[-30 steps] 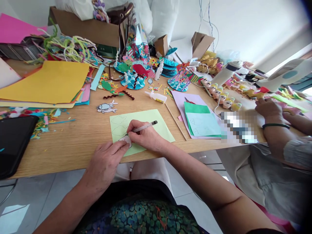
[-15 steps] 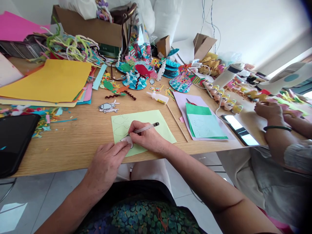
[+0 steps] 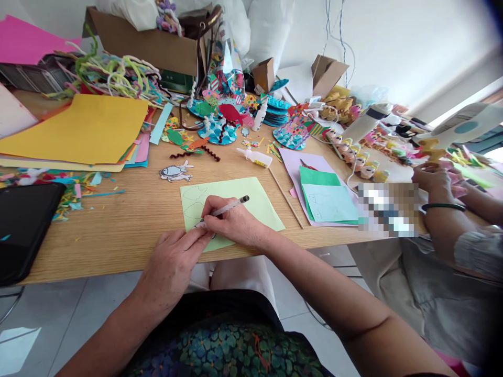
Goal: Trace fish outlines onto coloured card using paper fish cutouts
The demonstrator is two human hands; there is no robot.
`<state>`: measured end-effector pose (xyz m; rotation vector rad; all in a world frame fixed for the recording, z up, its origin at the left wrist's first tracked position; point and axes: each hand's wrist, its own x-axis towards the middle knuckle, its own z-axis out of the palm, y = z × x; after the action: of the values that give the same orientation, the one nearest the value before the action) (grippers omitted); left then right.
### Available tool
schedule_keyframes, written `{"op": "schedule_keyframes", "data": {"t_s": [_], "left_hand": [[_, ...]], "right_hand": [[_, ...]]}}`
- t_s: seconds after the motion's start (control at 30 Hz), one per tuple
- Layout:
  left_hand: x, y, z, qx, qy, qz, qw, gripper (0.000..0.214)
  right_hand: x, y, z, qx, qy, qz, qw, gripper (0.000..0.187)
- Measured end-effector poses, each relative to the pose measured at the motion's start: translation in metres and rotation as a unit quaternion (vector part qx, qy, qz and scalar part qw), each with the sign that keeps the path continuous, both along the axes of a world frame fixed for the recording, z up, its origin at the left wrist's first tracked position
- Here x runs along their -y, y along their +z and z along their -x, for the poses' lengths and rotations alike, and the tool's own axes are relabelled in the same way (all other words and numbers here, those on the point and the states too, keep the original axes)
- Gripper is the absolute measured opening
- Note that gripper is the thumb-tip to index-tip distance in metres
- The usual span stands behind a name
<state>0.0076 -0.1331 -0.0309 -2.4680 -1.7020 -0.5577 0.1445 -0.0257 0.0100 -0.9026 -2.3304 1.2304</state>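
A pale green sheet of paper [image 3: 255, 204] with pencil-thin outlines on its left side lies before me near the table's front edge. My right hand [image 3: 230, 219] is closed around a pen [image 3: 231, 206], its tip low by a small white paper cutout. Most of that cutout [image 3: 200, 224] is hidden beneath my fingers. With its fingertips, my left hand [image 3: 177, 254] holds the cutout down against the sheet, close beside the right hand. A cut-out paper fish [image 3: 175, 171] rests behind the sheet's left corner.
A wooden stick [image 3: 286, 198] and a glue bottle [image 3: 255, 157] lie right of the sheet. Green papers [image 3: 332, 201] rest on a lilac sheet. Coloured paper [image 3: 78, 131] and a black tablet [image 3: 27, 225] are at left. A co-worker's hands [image 3: 436, 178] hold something at right.
My right hand and the pen have shifted slightly left, covering more of the white cutout. My left hand stays in place. The co-worker's hands have moved slightly, with a yellowish piece now raised above them.
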Motion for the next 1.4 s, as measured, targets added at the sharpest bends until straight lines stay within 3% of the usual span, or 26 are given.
{"op": "schedule_keyframes", "data": {"t_s": [0.33,0.57,0.8,1.4], "left_hand": [[0.0,-0.002,0.0,0.001,-0.008,-0.015,1.0,0.04],[0.0,-0.005,0.001,0.001,-0.02,-0.023,1.0,0.039],[0.0,-0.003,0.0,-0.016,-0.015,-0.029,0.999,0.041],[0.0,0.001,-0.001,-0.027,-0.01,0.008,1.0,0.043]], "right_hand": [[0.002,0.004,0.008,-0.009,0.023,0.032,0.999,0.007],[-0.008,0.0,-0.003,-0.04,-0.031,0.061,0.997,0.007],[-0.009,-0.002,-0.005,-0.011,-0.026,0.016,0.999,0.007],[-0.003,0.007,0.015,0.019,0.056,0.022,0.998,0.007]]}}
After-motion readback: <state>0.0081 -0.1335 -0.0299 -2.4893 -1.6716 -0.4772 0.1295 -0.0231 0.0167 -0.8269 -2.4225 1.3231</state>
